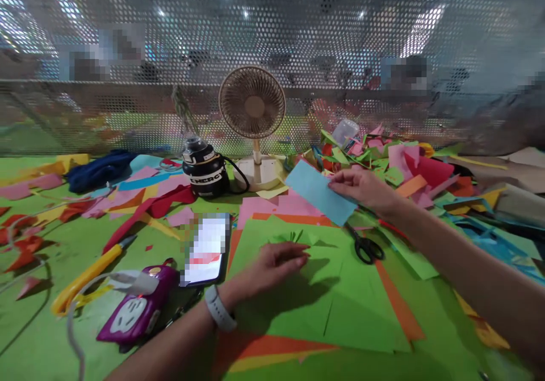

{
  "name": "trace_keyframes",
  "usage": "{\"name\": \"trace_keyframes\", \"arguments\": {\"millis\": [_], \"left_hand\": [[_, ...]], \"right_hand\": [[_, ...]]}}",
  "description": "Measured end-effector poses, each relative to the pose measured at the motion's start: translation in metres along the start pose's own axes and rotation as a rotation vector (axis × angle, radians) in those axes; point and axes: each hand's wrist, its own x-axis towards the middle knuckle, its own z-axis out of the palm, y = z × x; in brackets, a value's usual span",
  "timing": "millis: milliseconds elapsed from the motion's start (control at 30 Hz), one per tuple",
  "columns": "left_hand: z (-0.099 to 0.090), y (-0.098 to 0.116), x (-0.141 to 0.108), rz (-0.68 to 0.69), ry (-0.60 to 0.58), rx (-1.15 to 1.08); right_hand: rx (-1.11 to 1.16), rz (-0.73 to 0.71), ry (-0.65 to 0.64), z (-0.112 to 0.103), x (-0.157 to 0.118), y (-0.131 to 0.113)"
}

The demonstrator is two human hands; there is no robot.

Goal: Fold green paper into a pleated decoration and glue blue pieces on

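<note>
Okay, right hand (360, 187) pinching the blue paper (317, 191) by its upper-right edge, just right of frame centre; long axis slants upper left to lower right; left hand (272, 267) farther off, lower left of it, fingers loose, nothing grasped, above green sheets (361, 313); black scissors (368, 248) right, below blue paper.

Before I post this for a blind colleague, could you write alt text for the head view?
The right hand holds light-blue paper while the left hand is over green paper on a table strewn with colored scraps. Black-handled scissors lie nearby; a fan and bottle stand behind, with a phone to the left.
</note>
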Motion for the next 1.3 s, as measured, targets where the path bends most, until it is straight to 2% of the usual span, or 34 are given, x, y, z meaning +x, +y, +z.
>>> {"name": "trace_keyframes", "arguments": {"millis": [33,100,167,233,300,367,467,533,600,667,700,733,800,867,1000,1133,1300], "left_hand": [[-0.001,0.004,-0.002,-0.022,0.039,0.001],[-0.001,0.019,-0.012,-0.006,0.074,0.161],[0.001,0.04,-0.027,0.216,0.232,0.48],[0.004,0.059,-0.042,0.586,0.315,0.799],[0.009,0.067,-0.051,0.711,0.191,1.05],[0.016,0.061,-0.053,0.659,0.047,1.209],[0.025,0.035,-0.048,0.582,-0.109,1.242],[0.029,0.019,-0.045,0.506,-0.171,1.258],[0.03,0.011,-0.045,0.457,-0.19,1.286],[0.03,0.008,-0.045,0.426,-0.179,1.293],[0.03,0.008,-0.046,0.413,-0.17,1.285],[0.029,0.007,-0.046,0.404,-0.153,1.271],[0.029,0.004,-0.045,0.401,-0.106,1.234],[0.028,0.001,-0.043,0.396,-0.049,1.191],[0.026,-0.003,-0.037,0.366,0.028,1.132],[0.022,-0.003,-0.032,0.345,0.03,1.157],[0.019,-0.006,-0.029,0.307,0.073,1.107]], "right_hand": [[0.042,0.052,-0.042,0.004,-0.012,0.004],[0.114,0.17,-0.121,0.011,-0.035,0.012],[0.156,0.272,-0.185,0.017,-0.057,0.021],[0.2,0.349,-0.252,0.024,-0.077,0.03],[0.242,0.395,-0.341,0.033,-0.089,0.038],[0.222,0.386,-0.439,0.043,-0.095,0.047],[0.106,0.317,-0.507,0.057,-0.094,0.057],[0.048,0.289,-0.476,0.061,-0.094,0.061],[-0.096,0.169,-0.356,0.062,-0.097,0.06],[-0.313,-0.07,-0.231,0.062,-0.106,0.056],[-0.41,-0.198,-0.21,0.063,-0.112,0.054],[-0.481,-0.302,-0.225,0.064,-0.118,0.053],[-0.558,-0.41,-0.304,0.068,-0.129,0.054],[-0.628,-0.44,-0.326,0.073,-0.136,0.059],[-0.726,-0.468,-0.253,0.077,-0.135,0.072],[-0.773,-0.449,-0.222,0.076,-0.129,0.075],[-0.747,-0.412,-0.156,0.087,-0.132,0.072]]}}
